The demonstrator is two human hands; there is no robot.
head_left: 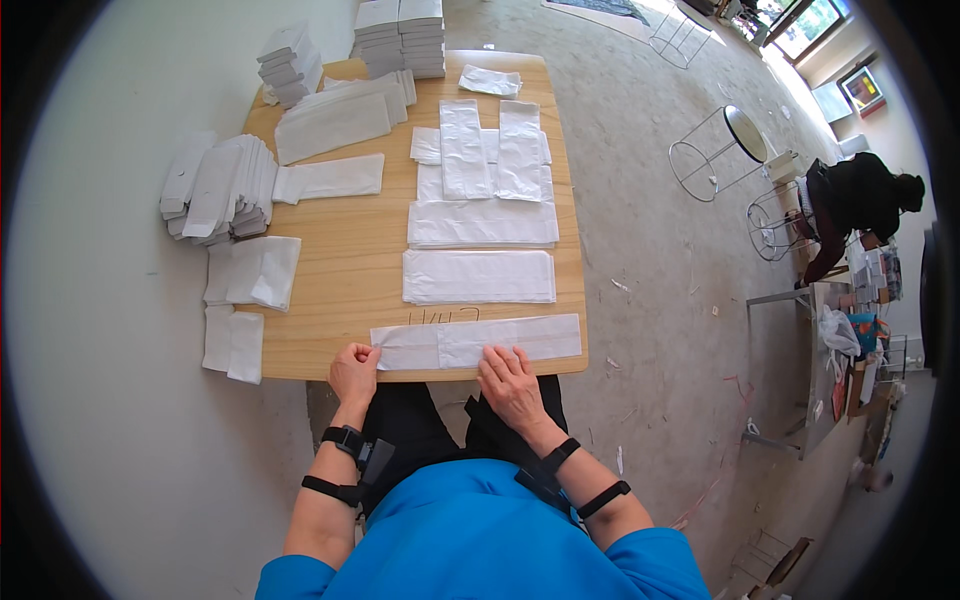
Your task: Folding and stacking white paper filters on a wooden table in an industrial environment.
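Observation:
A long white paper strip [460, 340] lies crosswise along the table's near edge, with a crosswise edge or fold left of its middle. My left hand [354, 372] is closed at its left end, thumb and forefinger pinching the corner. On the strip's lower edge, right of its middle, my right hand [512, 385] rests with extended fingers pressing down and nothing gripped. Just beyond lies a flat stack of white paper pieces [478, 277]. Farther back is another white stack [482, 224], with two upright white pieces [464, 150] [519, 150] laid across more paper.
The wooden table [340, 270] bears white folded pieces [255, 272] at its left edge, fanned white boxes [215, 185] and stacked boxes [400, 40] at the back. Right of it stand round stools [745, 134]. Another person [862, 200] bends over a cluttered table at far right.

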